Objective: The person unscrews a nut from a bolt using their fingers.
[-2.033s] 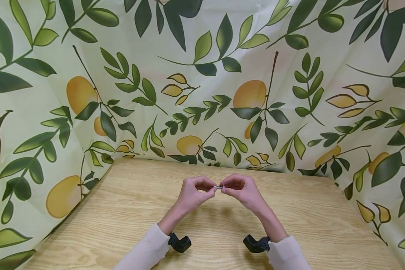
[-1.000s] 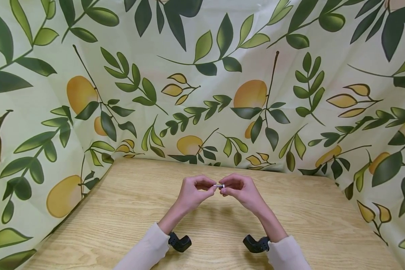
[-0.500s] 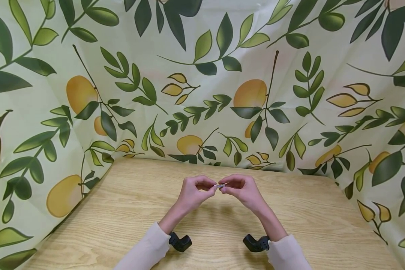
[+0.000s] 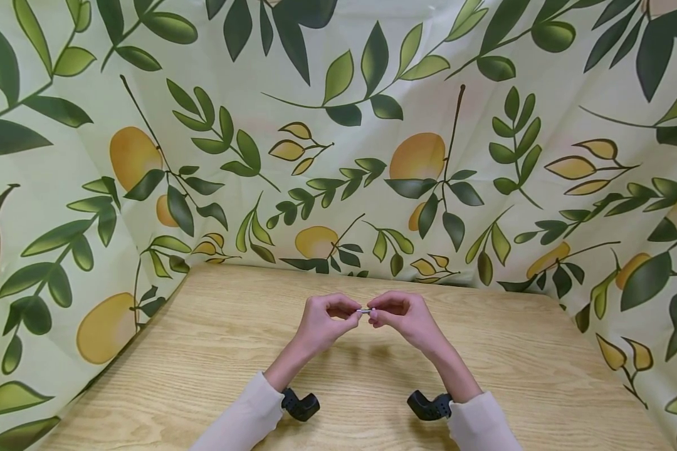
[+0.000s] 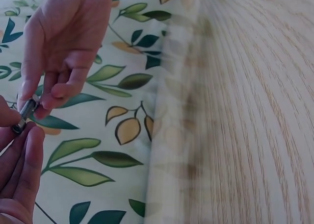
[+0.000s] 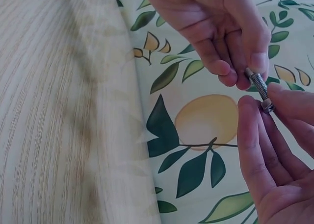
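Observation:
A small silver bolt [image 4: 365, 311] is held level in the air between both hands, with its threaded shank [image 6: 260, 87] plain in the right wrist view. My left hand [image 4: 323, 322] pinches one end between thumb and fingertips. On the other end, where a wider metal piece [image 6: 267, 105] shows, the thumb and fingers of my right hand [image 4: 407, 318] close in a pinch. The left wrist view shows the bolt [image 5: 28, 113] slanting between the two sets of fingertips. Both ends are partly covered by fingers.
Beneath the hands spreads a light wood-grain table [image 4: 231, 376]. A cloth [image 4: 338, 138] printed with leaves and orange fruit rises behind the table and along its sides. Black wrist cameras [image 4: 301, 406] are strapped below each pale sleeve [image 4: 245, 410].
The right fingers have shifted slightly around their end of the bolt, whose wider piece showed more a second ago. My left hand and both forearms stay nearly still.

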{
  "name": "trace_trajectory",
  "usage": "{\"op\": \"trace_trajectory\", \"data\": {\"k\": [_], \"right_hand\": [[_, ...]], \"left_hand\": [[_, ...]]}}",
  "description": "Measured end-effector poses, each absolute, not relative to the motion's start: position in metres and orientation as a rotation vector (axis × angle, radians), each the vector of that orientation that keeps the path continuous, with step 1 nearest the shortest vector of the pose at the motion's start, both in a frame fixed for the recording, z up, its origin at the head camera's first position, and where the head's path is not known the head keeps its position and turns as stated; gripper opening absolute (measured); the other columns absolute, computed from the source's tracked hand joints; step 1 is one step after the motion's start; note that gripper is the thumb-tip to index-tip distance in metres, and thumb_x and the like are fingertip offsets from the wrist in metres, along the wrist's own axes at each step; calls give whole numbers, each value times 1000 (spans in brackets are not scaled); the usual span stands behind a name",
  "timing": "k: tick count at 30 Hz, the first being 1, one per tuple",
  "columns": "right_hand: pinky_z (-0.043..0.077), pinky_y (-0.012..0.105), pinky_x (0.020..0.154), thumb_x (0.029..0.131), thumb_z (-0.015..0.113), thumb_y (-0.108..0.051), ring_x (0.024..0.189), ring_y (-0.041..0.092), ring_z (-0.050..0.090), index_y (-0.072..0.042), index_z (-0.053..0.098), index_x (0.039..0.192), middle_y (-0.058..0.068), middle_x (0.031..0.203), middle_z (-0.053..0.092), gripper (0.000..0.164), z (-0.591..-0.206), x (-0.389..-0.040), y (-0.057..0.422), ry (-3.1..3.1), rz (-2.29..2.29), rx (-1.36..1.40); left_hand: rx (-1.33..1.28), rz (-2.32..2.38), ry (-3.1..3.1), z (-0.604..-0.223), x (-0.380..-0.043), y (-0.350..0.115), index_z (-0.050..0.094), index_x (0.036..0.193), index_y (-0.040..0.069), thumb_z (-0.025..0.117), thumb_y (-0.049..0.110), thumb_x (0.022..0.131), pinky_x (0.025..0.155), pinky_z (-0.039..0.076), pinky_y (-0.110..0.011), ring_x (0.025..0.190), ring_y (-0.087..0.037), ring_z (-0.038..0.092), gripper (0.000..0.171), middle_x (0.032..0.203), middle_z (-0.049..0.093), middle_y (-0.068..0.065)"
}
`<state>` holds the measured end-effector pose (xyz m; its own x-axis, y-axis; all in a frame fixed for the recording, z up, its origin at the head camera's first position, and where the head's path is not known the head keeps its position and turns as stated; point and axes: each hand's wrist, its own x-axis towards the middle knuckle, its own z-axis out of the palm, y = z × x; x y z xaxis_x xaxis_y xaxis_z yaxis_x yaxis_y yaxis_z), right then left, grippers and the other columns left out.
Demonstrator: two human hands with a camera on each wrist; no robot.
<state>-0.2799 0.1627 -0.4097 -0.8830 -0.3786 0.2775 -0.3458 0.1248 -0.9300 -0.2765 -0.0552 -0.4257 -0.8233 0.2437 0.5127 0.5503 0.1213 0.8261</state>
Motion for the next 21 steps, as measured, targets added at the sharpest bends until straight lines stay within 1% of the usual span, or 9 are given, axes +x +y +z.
{"op": "trace_trajectory", "data": {"k": [3, 7, 9, 11, 13, 15, 18, 20, 21], "right_hand": [[65, 30, 79, 92, 73, -2, 82, 11, 76, 10, 70, 115, 20, 101, 76, 26, -409, -280, 163, 2339, -1915, -740], [65, 30, 78, 92, 73, -2, 81, 12, 76, 12, 68, 118, 29, 101, 74, 30, -408, -280, 163, 2347, -1876, -715], [65, 30, 76, 93, 73, -4, 79, 12, 75, 12, 67, 118, 31, 100, 73, 31, -407, -280, 164, 2354, -1845, -714], [64, 29, 75, 93, 73, -5, 78, 12, 75, 12, 67, 117, 31, 98, 73, 30, -407, -279, 164, 2363, -1818, -719], [64, 29, 75, 93, 74, -5, 78, 12, 74, 11, 68, 116, 28, 97, 73, 29, -407, -279, 164, 2376, -1806, -720], [64, 29, 74, 93, 73, -6, 78, 14, 74, 10, 69, 114, 28, 98, 73, 27, -406, -279, 164, 2386, -1810, -734], [64, 28, 74, 94, 73, -6, 79, 12, 73, 10, 70, 113, 31, 101, 72, 25, -407, -279, 164, 2381, -1841, -767], [64, 28, 74, 94, 72, -4, 79, 10, 73, 12, 69, 114, 34, 105, 70, 26, -407, -279, 163, 2372, -1863, -781], [64, 28, 74, 93, 73, -3, 79, 9, 73, 11, 69, 114, 33, 105, 71, 26, -407, -278, 163, 2370, -1869, -779]], "left_hand": [[-779, -1768, -2160, -424, -275, -55, 79, 94, 3, 78, 3, 87, 74, 65, -31, 77, -12, 75, 7, 91, 79, -14], [-780, -1775, -2162, -424, -275, -55, 79, 95, 3, 78, 4, 87, 74, 64, -26, 78, -13, 76, 8, 92, 79, -15], [-784, -1776, -2162, -424, -275, -55, 79, 95, 2, 78, 5, 88, 74, 64, -25, 78, -13, 76, 8, 92, 79, -15], [-788, -1775, -2163, -425, -275, -55, 79, 95, 2, 78, 5, 88, 74, 64, -26, 78, -14, 76, 8, 92, 79, -15], [-790, -1769, -2165, -425, -275, -55, 79, 95, 3, 78, 5, 88, 73, 64, -26, 78, -14, 76, 8, 92, 79, -15], [-790, -1764, -2165, -425, -275, -55, 79, 95, 3, 78, 4, 88, 73, 65, -27, 78, -14, 76, 7, 91, 79, -15], [-786, -1759, -2167, -425, -275, -55, 79, 95, 3, 78, 4, 87, 73, 65, -28, 77, -14, 76, 8, 91, 79, -14], [-784, -1764, -2165, -425, -275, -55, 79, 95, 3, 78, 5, 88, 73, 65, -29, 78, -14, 76, 8, 92, 79, -14], [-782, -1768, -2165, -425, -275, -55, 79, 95, 3, 78, 5, 88, 73, 65, -29, 78, -14, 76, 8, 92, 79, -14]]}}
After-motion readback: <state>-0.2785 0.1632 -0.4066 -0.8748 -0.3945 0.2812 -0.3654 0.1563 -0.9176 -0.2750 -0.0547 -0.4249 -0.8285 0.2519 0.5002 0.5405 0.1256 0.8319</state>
